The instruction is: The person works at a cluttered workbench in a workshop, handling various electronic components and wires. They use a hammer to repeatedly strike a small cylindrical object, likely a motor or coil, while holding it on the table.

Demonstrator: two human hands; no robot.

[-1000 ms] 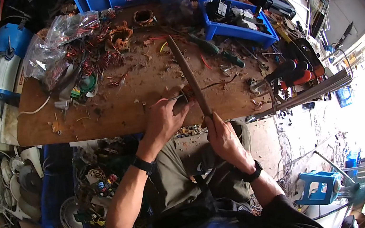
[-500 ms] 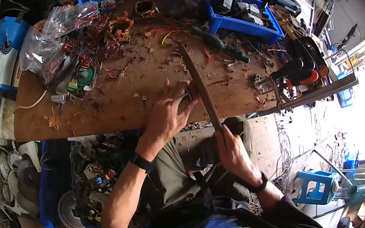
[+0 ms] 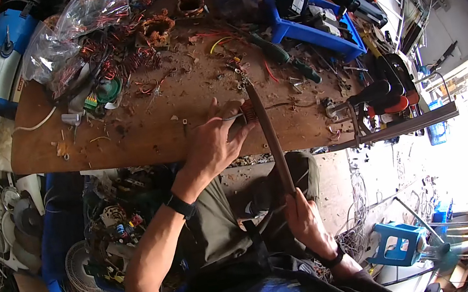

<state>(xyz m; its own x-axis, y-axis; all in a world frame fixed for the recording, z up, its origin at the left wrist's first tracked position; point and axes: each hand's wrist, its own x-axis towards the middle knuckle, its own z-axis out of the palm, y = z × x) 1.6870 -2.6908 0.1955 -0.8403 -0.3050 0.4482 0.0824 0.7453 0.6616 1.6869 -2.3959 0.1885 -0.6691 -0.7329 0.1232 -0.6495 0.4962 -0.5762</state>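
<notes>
My right hand (image 3: 305,220) is closed round the near end of a long, flat, rust-brown file (image 3: 272,139). The file points away from me over the front edge of the workbench (image 3: 139,134), its tip above the scraps. In my left hand (image 3: 212,146), thumb and fingers pinch a small copper wire coil (image 3: 248,111) against the bench near its front edge. The coil sits right beside the left side of the file and seems to touch it. My fingers partly cover the coil.
Copper wire tangles and a plastic bag (image 3: 94,11) lie at the back left. A blue crate (image 3: 314,33) of parts stands back right, near a green-handled screwdriver (image 3: 273,49). Tools with dark handles (image 3: 376,90) crowd the right end. A blue stool (image 3: 397,242) stands lower right.
My right hand has drawn the file back toward my body, so its tip now lies nearer. My left hand stays at almost the same spot, and more of the coil shows.
</notes>
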